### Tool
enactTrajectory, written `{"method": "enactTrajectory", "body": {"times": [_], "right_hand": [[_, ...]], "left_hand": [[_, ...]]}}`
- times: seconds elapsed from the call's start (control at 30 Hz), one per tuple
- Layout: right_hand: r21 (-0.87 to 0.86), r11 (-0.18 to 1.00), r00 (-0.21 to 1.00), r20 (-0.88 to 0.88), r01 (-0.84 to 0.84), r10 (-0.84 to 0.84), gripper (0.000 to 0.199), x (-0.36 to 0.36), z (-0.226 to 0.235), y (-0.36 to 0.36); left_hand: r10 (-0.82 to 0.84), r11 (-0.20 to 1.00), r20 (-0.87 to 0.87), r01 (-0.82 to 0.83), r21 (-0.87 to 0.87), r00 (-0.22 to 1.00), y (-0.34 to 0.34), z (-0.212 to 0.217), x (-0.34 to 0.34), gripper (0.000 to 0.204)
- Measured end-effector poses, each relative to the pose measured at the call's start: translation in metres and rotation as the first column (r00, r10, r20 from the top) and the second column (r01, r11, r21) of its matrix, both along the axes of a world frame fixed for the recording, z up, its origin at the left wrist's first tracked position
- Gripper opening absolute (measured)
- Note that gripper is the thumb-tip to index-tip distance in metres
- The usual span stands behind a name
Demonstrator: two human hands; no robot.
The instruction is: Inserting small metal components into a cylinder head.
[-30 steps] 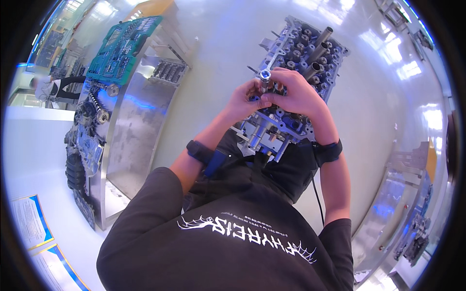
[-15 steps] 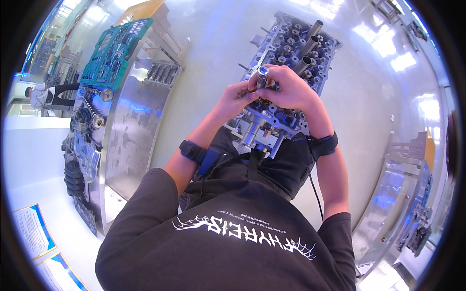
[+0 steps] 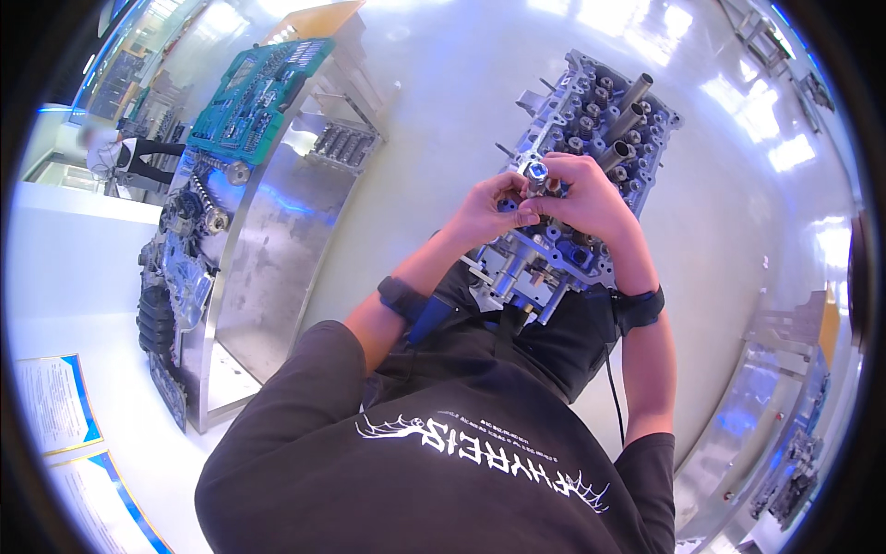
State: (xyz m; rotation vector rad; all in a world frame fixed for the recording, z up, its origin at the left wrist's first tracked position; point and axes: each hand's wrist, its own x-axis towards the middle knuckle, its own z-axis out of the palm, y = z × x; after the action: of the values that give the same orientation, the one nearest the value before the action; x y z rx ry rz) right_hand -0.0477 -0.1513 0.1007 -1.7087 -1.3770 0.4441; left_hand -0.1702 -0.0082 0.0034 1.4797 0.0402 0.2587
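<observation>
Above the near half of a metal cylinder head [image 3: 563, 138], I hold an upright chrome socket [image 3: 536, 173] with its square drive hole facing up. My right hand [image 3: 591, 201] curls around the socket from the right, the thumb pointing left below it. From the left, the fingers of my left hand [image 3: 487, 212] pinch at its lower part, their tips meeting the right thumb. What sits under the socket is hidden by my fingers. Several bare metal tubes [image 3: 626, 123] stick up from the head just beyond my right hand. Valve springs [image 3: 587, 122] run in rows beside them.
A steel bench [image 3: 277, 249] on the left carries a green tool case [image 3: 261, 100], camshafts [image 3: 210, 205] and other engine parts. Another cylinder head [image 3: 343, 145] lies on its lower shelf. A second bench [image 3: 738, 397] stands at right. A person [image 3: 129, 157] is far left.
The whole scene has shifted right and slightly down as my view turned. Both hands keep their grip around the socket, with little change in their pose.
</observation>
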Motion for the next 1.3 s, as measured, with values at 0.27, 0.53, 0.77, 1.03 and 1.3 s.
{"method": "enactTrajectory", "body": {"times": [0.27,0.53,0.77,1.03,1.3], "right_hand": [[-0.019,0.998,0.995,0.085,0.06,-0.058,0.029,-0.007,0.008,0.002],[0.054,0.997,0.996,0.072,-0.063,0.059,0.024,0.0,-0.002,0.0],[0.036,0.994,0.993,-0.047,-0.104,0.106,0.017,0.001,0.002,-0.003],[0.036,0.999,0.999,0.008,-0.04,0.04,0.017,0.004,-0.008,-0.001],[0.003,0.999,0.996,0.075,0.042,-0.042,0.032,-0.001,0.0,0.0]], "left_hand": [[0.055,0.993,0.025,-0.058,0.101,0.998,-0.002,-0.002,0.001,0.025],[-0.037,0.993,0.103,0.025,0.117,0.994,0.002,0.006,-0.001,0.014],[-0.143,0.988,0.03,0.141,0.068,0.989,0.014,-0.018,0.001,0.021],[-0.107,0.993,-0.09,0.102,-0.058,0.99,0.005,0.017,-0.006,0.025],[-0.063,0.973,0.003,0.061,0.221,0.998,0.002,0.009,-0.005,0.032]]}}
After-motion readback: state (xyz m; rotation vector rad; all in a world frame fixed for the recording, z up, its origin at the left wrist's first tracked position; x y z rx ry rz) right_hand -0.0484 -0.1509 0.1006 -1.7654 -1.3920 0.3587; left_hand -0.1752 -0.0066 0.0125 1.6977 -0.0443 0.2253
